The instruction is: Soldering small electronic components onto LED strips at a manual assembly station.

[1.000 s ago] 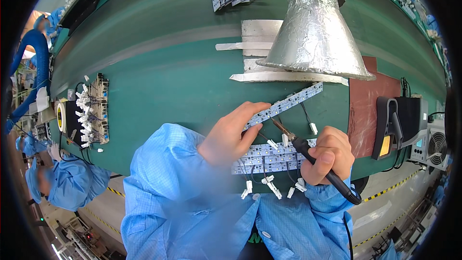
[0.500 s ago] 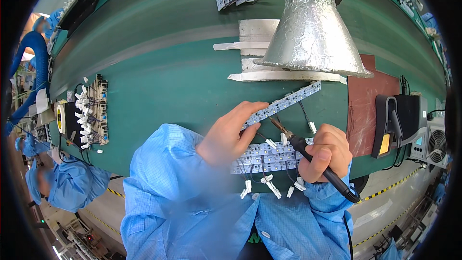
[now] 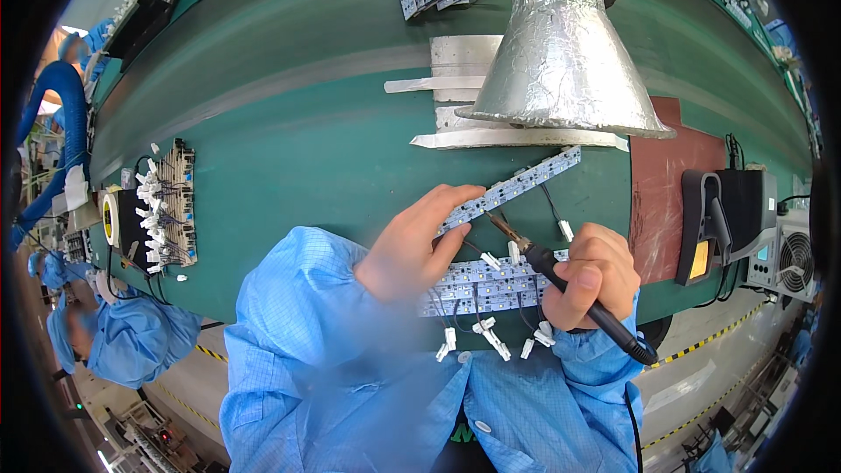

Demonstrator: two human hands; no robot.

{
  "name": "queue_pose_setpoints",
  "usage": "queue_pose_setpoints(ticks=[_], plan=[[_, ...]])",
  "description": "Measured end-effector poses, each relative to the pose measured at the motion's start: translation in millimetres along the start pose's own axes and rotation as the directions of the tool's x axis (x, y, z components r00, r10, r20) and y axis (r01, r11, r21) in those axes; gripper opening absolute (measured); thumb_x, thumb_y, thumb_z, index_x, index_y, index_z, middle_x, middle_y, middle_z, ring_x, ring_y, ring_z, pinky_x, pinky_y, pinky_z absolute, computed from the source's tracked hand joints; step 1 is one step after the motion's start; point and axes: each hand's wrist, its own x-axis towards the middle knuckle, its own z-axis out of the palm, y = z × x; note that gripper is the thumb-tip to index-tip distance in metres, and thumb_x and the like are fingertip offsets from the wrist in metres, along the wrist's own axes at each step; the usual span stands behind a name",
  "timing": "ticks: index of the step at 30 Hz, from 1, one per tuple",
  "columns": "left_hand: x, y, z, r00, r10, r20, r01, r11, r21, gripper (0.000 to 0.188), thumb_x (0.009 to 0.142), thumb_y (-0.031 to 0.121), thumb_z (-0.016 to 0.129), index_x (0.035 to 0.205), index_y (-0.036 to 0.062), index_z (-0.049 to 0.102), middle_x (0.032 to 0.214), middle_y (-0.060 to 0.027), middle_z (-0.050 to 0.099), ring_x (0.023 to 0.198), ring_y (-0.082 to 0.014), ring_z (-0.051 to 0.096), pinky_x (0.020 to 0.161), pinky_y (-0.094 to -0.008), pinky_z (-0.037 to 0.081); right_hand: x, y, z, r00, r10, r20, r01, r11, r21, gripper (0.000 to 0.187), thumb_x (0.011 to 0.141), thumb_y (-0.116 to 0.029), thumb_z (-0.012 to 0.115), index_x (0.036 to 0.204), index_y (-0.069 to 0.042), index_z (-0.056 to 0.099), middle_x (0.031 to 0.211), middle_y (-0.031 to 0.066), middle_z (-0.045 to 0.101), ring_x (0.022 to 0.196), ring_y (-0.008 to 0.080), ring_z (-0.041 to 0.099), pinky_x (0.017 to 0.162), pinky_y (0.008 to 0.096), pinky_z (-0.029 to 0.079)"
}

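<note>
Between the thumb and fingers of my left hand (image 3: 419, 236) is the lower left end of a narrow white LED circuit board (image 3: 530, 179), tilted up toward the right. Short dark leads with white connectors hang from its lower edge. My right hand (image 3: 594, 278) is closed around the black handle of a soldering iron (image 3: 545, 261). The iron's tip touches or nearly touches the board's lower edge, close to my left fingers. Under both hands lie several similar LED boards (image 3: 480, 287) side by side, their leads and white connectors (image 3: 491, 337) pointing toward me.
A foil-covered fume hood (image 3: 561, 61) stands beyond the board, over white strips. At right are a reddish-brown mat (image 3: 657, 188), a soldering-iron stand (image 3: 701, 228) and a grey unit with a fan (image 3: 793, 254). More boards (image 3: 181, 201) stand at left. A co-worker in blue (image 3: 131, 333) sits left.
Hardly anything differs. The hood, board and far boards appear shifted slightly in the view, while both hands keep the same grip and the iron's tip stays near the board's edge.
</note>
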Motion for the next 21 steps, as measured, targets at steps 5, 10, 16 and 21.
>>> queue_pose_setpoints(ticks=[5, 10, 16, 21], plan=[[1, 3, -1, 0.999, -0.032, -0.002, 0.032, 0.999, -0.021, 0.041, 0.089, -0.003, 0.062, 0.13, -0.0018, 0.056, 0.114, -0.0197, 0.065, 0.104, -0.0349, 0.065, 0.09, -0.0374, 0.051, 0, 8, -16, 0.985, 0.038, -0.168, -0.045, 0.998, -0.042, 0.034, 0.1, -0.012, 0.043, 0.068, -0.003, 0.044, 0.056, 0.0072, 0.042, 0.045, 0.0155, 0.038, 0.044, 0.0324, 0.027], [1, 5, -2, 0.997, -0.078, -0.002, 0.077, 0.996, -0.037, 0.04, 0.09, -0.003, 0.062, 0.13, -0.0013, 0.057, 0.112, -0.0185, 0.065, 0.099, -0.0311, 0.066, 0.088, -0.036, 0.051, -2, 20, -27, 0.964, 0.09, -0.249, -0.107, 0.993, -0.055, 0.038, 0.102, -0.015, 0.041, 0.067, -0.002, 0.043, 0.056, 0.0072, 0.041, 0.049, 0.0147, 0.034, 0.048, 0.0323, 0.026], [1, 6, -2, 0.992, -0.127, 0.001, 0.127, 0.99, -0.063, 0.04, 0.09, -0.002, 0.062, 0.129, -0.0013, 0.057, 0.109, -0.0173, 0.065, 0.095, -0.0282, 0.065, 0.085, -0.0346, 0.051, 0, 25, -25, 0.955, 0.141, -0.263, -0.162, 0.985, -0.064, 0.038, 0.098, -0.013, 0.043, 0.063, 0.001, 0.045, 0.054, 0.008, 0.043, 0.048, 0.0136, 0.035, 0.047, 0.0317, 0.025], [0, 6, -1, 0.993, -0.121, 0.0, 0.121, 0.992, -0.043, 0.04, 0.09, -0.003, 0.062, 0.13, -0.0011, 0.057, 0.109, -0.0172, 0.065, 0.096, -0.0285, 0.065, 0.086, -0.0345, 0.051, 1, 23, -23, 0.947, 0.154, -0.281, -0.188, 0.977, -0.098, 0.037, 0.097, -0.013, 0.044, 0.063, 0.001, 0.047, 0.053, 0.0078, 0.044, 0.047, 0.0128, 0.035, 0.046, 0.0314, 0.023]])
